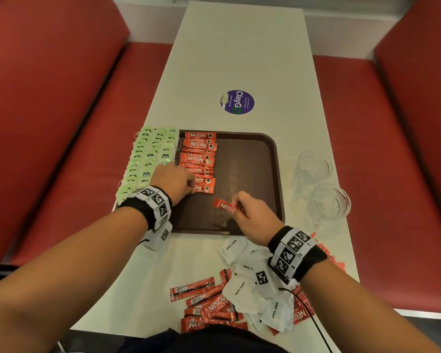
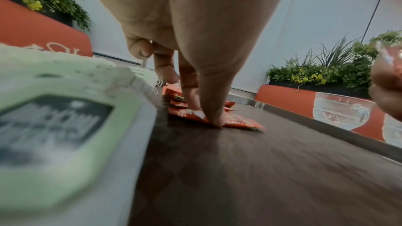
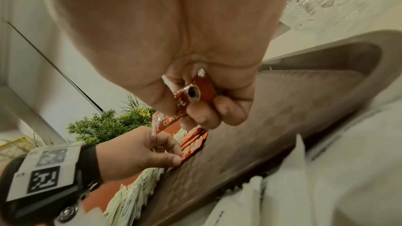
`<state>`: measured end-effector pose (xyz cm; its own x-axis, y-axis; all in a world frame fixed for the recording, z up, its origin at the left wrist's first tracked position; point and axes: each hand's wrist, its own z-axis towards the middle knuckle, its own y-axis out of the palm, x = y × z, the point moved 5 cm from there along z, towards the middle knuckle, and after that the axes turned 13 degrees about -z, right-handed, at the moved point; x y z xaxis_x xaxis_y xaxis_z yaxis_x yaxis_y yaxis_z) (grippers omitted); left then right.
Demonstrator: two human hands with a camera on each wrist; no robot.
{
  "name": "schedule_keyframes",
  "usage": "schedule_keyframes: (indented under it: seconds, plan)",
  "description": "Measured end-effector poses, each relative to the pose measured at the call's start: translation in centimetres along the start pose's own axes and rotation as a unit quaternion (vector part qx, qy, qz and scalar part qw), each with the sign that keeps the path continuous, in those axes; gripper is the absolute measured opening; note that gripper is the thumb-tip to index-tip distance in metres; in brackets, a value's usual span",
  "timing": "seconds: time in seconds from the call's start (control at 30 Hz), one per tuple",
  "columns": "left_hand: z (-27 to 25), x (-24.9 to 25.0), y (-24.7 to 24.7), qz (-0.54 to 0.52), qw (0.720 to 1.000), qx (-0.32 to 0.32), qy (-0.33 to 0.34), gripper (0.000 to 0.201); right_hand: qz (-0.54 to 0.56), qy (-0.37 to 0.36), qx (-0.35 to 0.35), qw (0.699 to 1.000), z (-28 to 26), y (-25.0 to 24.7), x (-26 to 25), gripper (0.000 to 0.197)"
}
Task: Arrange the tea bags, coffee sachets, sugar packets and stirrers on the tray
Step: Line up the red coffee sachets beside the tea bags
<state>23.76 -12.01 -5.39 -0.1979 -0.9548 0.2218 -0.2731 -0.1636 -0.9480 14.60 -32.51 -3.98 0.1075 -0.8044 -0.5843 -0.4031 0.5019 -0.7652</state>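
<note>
Pale green tea bags (image 1: 148,159) lie in rows along the left side of the brown tray (image 1: 252,174). Beside them, red coffee sachets (image 1: 199,161) form one overlapping column. White sugar packets (image 1: 250,284) lie loose on the surface (image 1: 239,59).

Even indoor light, faint glare on the tray (image 1: 250,174); wrist views blur up close and warp at edges.

Tea bags (image 1: 148,159) left on tray (image 1: 252,159), coffee sachets (image 1: 199,161) beside; glasses (image 1: 321,184) right.

Left hand (image 1: 175,183) palm down, fingertips (image 2: 217,121) pressed low, right hand (image 1: 252,220) pinching, fingers curled
</note>
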Motion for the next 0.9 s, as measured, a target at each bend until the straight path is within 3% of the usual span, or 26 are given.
schedule_keyframes:
  seconds: [0.17, 0.27, 0.37, 0.43, 0.5, 0.6, 0.67, 0.77, 0.9]
  plan:
    - [-1.2, 1.5, -1.2, -0.117, 0.988, 0.052, 0.089, 0.04, -0.007, -0.006, -0.021, 1.0, 0.1, 0.4, 0.0, 0.005]
    - [-3.0, 3.6, -1.8, -0.206, 0.962, 0.015, 0.177, 0.039, -0.014, -0.012, -0.027, 0.999, 0.3, 0.5, -0.1, 0.004]
    - [-4.2, 4.5, -1.0, -0.205, 0.949, -0.031, 0.237, 0.025, -0.017, -0.022, -0.031, 0.999, 0.4, 0.6, -0.8, 0.004]
    - [-4.5, 4.1, -0.4, -0.208, 0.95, -0.034, 0.229, 0.017, -0.011, -0.022, -0.035, 0.999, 0.4, 0.8, -1.1, 0.004]
    - [-4.6, 3.3, -0.3, -0.186, 0.963, -0.016, 0.193, 0.014, -0.014, -0.008, -0.032, 0.999, 0.3, 1.0, -1.1, 0.016]
    - [-4.5, 1.3, 0.1, -0.083, 0.992, -0.017, 0.095, 0.019, -0.07, 0.006, -0.004, 0.998, -0.1, 1.3, -0.8, 0.043]
    - [-4.5, 0.3, 0.6, -0.018, 0.998, -0.051, 0.046, 0.023, -0.109, -0.013, -0.004, 0.994, -0.7, 1.6, -0.9, 0.046]
    - [-4.7, -0.2, 1.1, 0.03, 0.997, -0.068, 0.031, 0.026, -0.161, -0.071, -0.06, 0.983, -1.9, 2.9, -1.8, 0.036]
    - [-4.8, 0.3, 1.1, 0.021, 0.998, -0.028, 0.047, 0.031, -0.22, -0.139, -0.121, 0.958, -3.6, 5.2, -3.3, 0.042]
